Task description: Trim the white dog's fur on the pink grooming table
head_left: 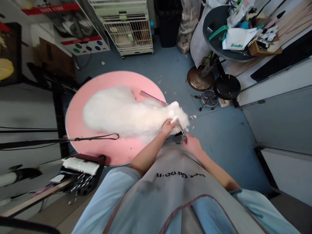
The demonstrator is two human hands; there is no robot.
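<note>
A fluffy white dog [114,110] lies or stands stretched along a round pink table [80,97], its head [181,115] by the right edge. With fingers closed on the fur beside the ear, my left hand [168,127] holds the side of the head. My right hand [192,143] grips the handles of a pair of scissors [181,129], whose blades point up into the head fur close to my left fingers. A comb [153,97] with a purple spine rests on the far side of the dog. Whether the blades are apart is too small to tell.
A black loop leash [97,138] hangs over the table's left part. At lower left a holder [85,182] carries several scissors. Behind stand a wire cage [129,29] and a black bin [169,22]. To the right are a cluttered round table [214,35] and a black stool [226,86].
</note>
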